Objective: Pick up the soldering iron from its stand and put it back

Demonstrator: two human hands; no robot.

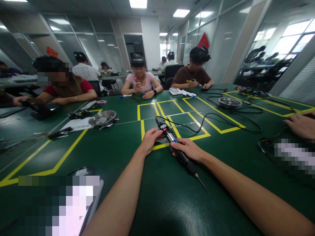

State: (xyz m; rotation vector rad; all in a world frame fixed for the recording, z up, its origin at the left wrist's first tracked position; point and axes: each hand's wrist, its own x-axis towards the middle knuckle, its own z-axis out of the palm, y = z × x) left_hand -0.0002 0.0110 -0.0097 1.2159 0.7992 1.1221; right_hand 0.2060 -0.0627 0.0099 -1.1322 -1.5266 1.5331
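An electric screwdriver (183,158) with a black and silver body lies slanted over the green table, its long thin bit pointing down to the right. My right hand (188,149) is wrapped round the middle of its body. At the upper end, beside a small red part, my left hand (151,141) pinches the tool's cable end with thumb and fingers. A black cable (204,122) leaves that end and curves off to the right. The fingertips of my right hand are partly hidden behind the tool.
Yellow tape rectangles mark the green table (162,196). Metal bowls stand at left (102,118) and right (230,102). Tangled cables lie at the back right. Another person's hand (301,124) rests at the right edge. Several people sit across the table. A blurred-out device lies lower left.
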